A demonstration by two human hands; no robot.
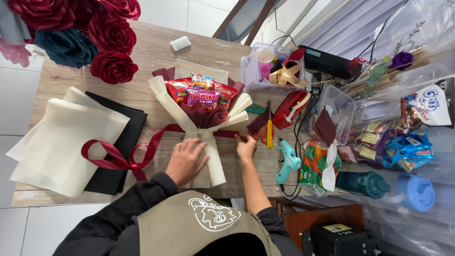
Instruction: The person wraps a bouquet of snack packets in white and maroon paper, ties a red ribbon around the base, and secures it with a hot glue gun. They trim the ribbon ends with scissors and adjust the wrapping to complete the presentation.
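A snack bouquet (204,102) lies on the wooden table (156,52), wrapped in cream paper with dark red inner paper and several bright snack packets at its top. A dark red ribbon (118,159) runs under its stem and loops out to the left. My left hand (186,160) rests flat on the cream stem wrap. My right hand (246,146) pinches the ribbon's right end just beside the stem.
Cream and black paper sheets (66,142) lie at the left, red and dark paper roses (90,33) at the top left. To the right are scissors (268,132), a glue gun (287,161), a red tape dispenser (291,108), clear boxes (265,66) and snack packets (403,147).
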